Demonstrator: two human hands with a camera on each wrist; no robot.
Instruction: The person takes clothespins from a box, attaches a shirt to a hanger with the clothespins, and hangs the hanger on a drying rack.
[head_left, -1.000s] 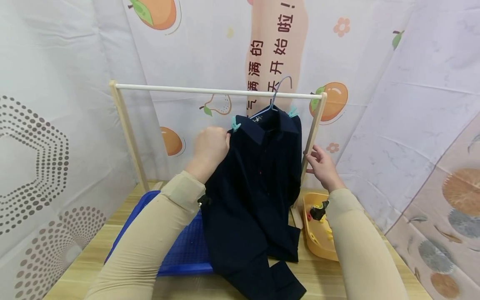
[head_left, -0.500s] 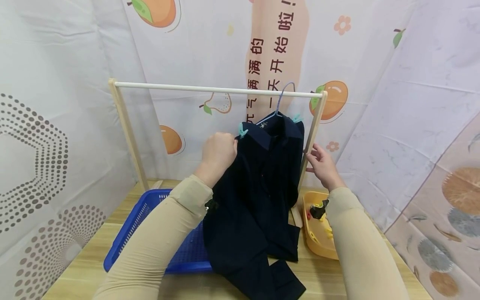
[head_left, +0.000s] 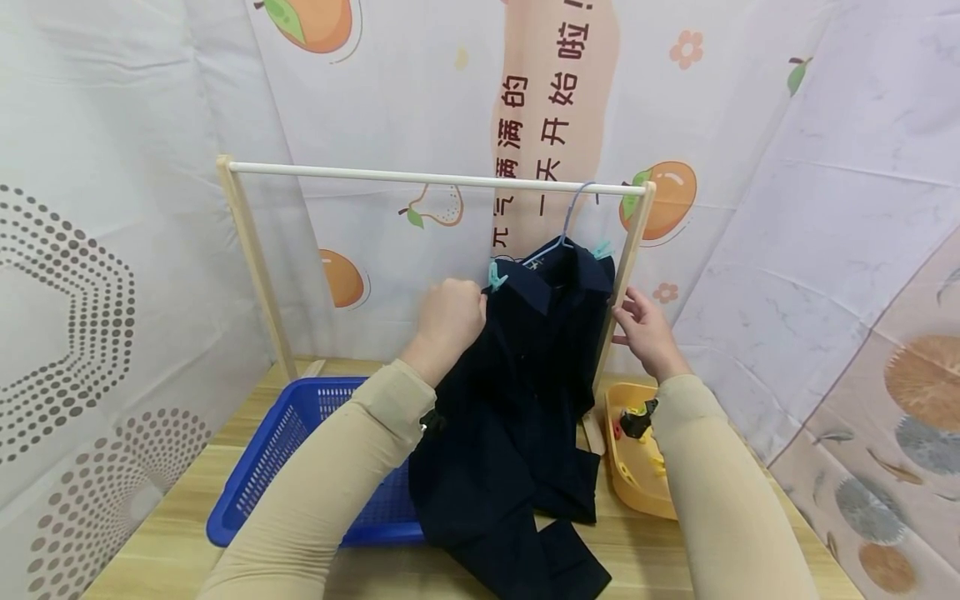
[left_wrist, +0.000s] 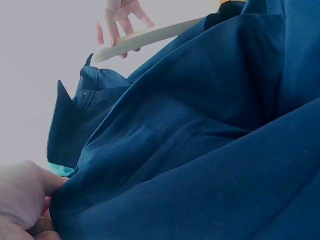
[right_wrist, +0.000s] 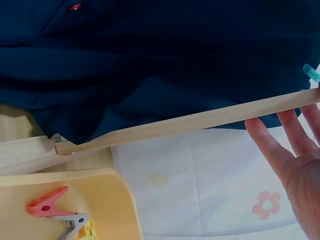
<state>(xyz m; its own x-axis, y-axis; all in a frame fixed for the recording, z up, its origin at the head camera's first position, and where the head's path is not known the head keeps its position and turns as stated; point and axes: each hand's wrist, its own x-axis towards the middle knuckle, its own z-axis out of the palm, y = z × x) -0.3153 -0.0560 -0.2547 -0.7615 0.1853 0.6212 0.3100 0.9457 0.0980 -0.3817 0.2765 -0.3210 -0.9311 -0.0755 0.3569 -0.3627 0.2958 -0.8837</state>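
A dark navy button-up shirt (head_left: 517,375) hangs on a thin blue wire hanger (head_left: 567,225), whose hook lies over the white rod (head_left: 420,178) near its right end. Teal clothes pegs (head_left: 496,277) sit at both shoulders. My left hand (head_left: 450,325) grips the shirt's shoulder just below one peg; bunched cloth partly hides its fingertips in the left wrist view. My right hand (head_left: 647,332) holds the wooden right post (right_wrist: 200,120) of the drying rack between thumb and fingers. The sleeves droop onto the table, one cuff (head_left: 573,558) lying flat.
A blue plastic basket (head_left: 251,467) stands on the left, partly behind the left arm and shirt. At right is a yellow tray (head_left: 637,500) with several clothes pegs, including a red one (right_wrist: 47,202). A printed curtain closes off the back.
My left hand has moved right and down with the shirt's shoulder. The hanger has shifted the same way, and its hook has come down onto the rod. The right hand stays at the post.
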